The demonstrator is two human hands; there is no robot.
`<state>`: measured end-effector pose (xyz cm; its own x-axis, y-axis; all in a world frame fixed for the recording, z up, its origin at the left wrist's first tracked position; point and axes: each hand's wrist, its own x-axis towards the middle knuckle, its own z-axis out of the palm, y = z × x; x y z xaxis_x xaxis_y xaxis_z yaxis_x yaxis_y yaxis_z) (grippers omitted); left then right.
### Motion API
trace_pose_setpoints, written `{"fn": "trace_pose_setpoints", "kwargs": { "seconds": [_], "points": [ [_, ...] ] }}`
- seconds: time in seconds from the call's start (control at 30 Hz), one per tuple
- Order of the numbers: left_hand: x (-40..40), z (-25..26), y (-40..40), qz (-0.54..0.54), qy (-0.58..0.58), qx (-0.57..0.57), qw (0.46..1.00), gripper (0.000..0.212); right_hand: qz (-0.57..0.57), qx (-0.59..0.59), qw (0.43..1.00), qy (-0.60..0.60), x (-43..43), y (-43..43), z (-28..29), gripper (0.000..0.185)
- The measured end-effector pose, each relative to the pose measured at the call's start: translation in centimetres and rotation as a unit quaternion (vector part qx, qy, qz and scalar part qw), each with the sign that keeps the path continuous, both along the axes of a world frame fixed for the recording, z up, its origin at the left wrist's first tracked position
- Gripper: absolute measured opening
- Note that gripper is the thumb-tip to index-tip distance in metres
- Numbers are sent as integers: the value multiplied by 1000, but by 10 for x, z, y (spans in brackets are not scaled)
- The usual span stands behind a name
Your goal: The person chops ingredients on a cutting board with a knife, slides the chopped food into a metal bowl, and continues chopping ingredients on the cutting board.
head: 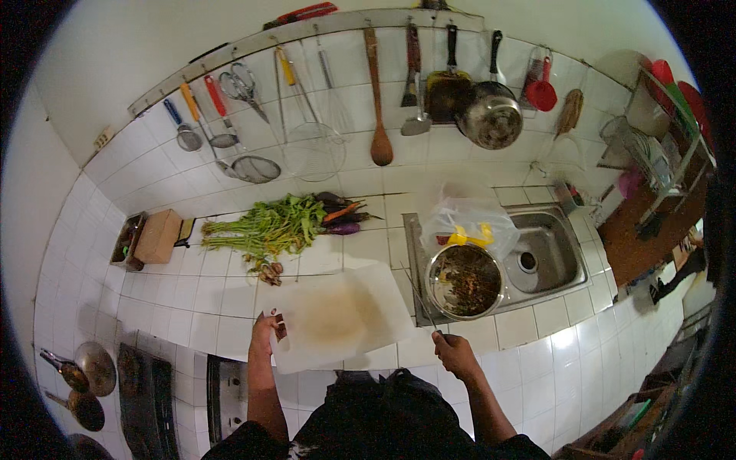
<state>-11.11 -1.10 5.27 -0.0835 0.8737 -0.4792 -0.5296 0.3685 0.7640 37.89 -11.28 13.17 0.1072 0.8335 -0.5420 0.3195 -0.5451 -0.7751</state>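
At the near left corner of a white cutting board (345,313), my left hand (265,330) grips the board by its handle opening. Brownish stains mark the board's middle. My right hand (454,353) is closed round the handle of a thin-bladed knife (421,296), whose blade points up and away between the board and a metal bowl (432,293). Dark chopped food (474,287) lies in the bowl, which stands at the left part of the sink unit. Behind the board are leafy greens (276,224), eggplants (343,229), a carrot (340,213) and small bulbs (270,271).
A clear plastic bag (471,213) with yellow pieces lies behind the bowl, beside the steel sink (546,236). A cardboard box (158,236) stands at the left. Strainers, a wooden spoon (379,144) and pans hang on the tiled wall. A dish rack (678,167) stands at the right.
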Motion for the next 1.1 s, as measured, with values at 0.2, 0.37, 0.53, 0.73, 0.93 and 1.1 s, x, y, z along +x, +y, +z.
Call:
{"fn": "trace_pose_setpoints", "kwargs": {
  "seconds": [0.2, 0.37, 0.53, 0.73, 0.93, 1.1],
  "points": [
    [-36, -44, 5, 1, 66, -57, 996, 53, 41, 41, 998, -27, -41, 15, -12, 61],
    [-71, -96, 14, 74, 422, 11, 903, 47, 31, -45, 997, 45, -82, 23, -14, 61],
    [-49, -60, 48, 18, 747, 43, 664, 44, 44, -27, 998, -28, -102, 22, -32, 57],
    [-58, -42, 83, -10, 701, 70, 709, 41, 13, -45, 999, -7, -138, 24, -26, 51],
    [-51, -45, 117, -11, 689, 7, 725, 37, 4, -24, 999, -22, -163, 22, -27, 49],
    [-48, -37, 116, 11, 675, 58, 735, 32, -28, -27, 999, -19, -170, 11, -61, 57]
  ]
}}
